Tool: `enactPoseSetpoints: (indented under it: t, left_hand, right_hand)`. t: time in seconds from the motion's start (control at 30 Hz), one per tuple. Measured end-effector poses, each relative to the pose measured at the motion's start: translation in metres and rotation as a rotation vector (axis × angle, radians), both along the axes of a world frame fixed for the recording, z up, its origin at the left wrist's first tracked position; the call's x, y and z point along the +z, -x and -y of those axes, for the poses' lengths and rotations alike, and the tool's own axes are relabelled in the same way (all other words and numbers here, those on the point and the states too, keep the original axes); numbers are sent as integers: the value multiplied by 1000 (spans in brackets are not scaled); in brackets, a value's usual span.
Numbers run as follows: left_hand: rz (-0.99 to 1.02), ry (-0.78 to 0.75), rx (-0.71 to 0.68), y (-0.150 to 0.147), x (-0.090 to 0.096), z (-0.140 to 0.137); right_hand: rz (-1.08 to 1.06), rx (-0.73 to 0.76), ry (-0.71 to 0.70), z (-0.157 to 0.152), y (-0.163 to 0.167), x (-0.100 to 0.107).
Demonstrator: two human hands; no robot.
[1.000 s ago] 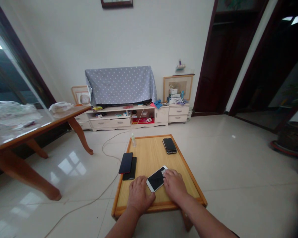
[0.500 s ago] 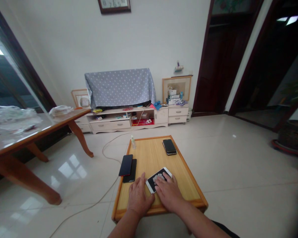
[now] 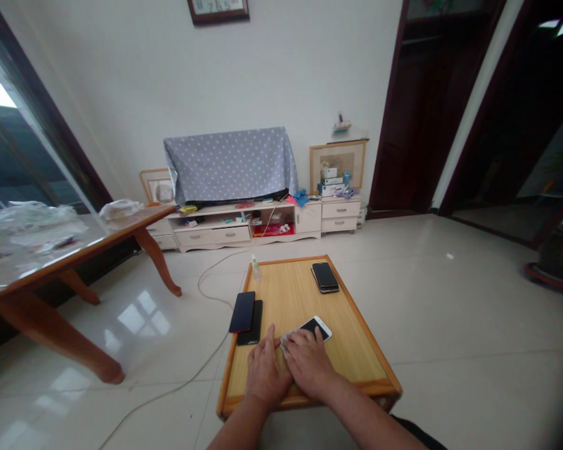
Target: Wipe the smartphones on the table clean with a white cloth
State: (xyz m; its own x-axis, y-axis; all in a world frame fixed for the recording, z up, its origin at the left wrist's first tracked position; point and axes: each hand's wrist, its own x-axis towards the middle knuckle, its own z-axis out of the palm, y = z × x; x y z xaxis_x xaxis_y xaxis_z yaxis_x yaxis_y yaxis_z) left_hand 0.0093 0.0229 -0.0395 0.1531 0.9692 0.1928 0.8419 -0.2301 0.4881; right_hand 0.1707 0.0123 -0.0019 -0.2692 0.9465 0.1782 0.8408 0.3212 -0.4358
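Observation:
A white smartphone (image 3: 325,327) with a dark screen lies slantwise on the small wooden table, its near left part covered by my hands. My right hand (image 3: 307,362) is closed over a crumpled whitish cloth or tissue (image 3: 285,341) and presses it on the phone's near left end. At that same end my left hand (image 3: 266,372) steadies the phone, index finger stretched forward and thumb partly under my right hand. To the left, a dark blue phone (image 3: 242,311) overlaps a black phone (image 3: 251,331). Two stacked phones (image 3: 325,276) rest at the far right.
A small clear spray bottle (image 3: 256,269) stands at the far left corner of the wooden table (image 3: 293,294). A cable (image 3: 178,377) runs over the floor on the left. A larger table (image 3: 126,226) with plastic bags stands left; a white TV cabinet (image 3: 211,236) lines the wall.
My right hand has slid the cloth left and toward me across the phone screen, baring its far right part. My left hand keeps its place by the phone.

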Motion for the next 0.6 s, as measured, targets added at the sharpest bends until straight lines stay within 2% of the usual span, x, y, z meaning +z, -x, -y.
enactPoseSetpoints:
  t: [0.13,0.3,0.37,0.5,0.6]
  left_hand:
    - [15,12,-12,1,2,0]
    - [4,42,-2,1,4,0]
    - [-10,50,-5,1,4,0]
    - [-29,43,-12,1,4,0]
    - [-36,29,-8,2,4,-1]
  right_hand:
    - [22,-94,7,-6,4,-1]
    - [11,-43,-16,-6,11,-7]
    - [27,-112,-12,-12,3,-9]
    - [83,-370,42,-29,-25,-10]
    - [99,-385,48,-24,-26,-9]
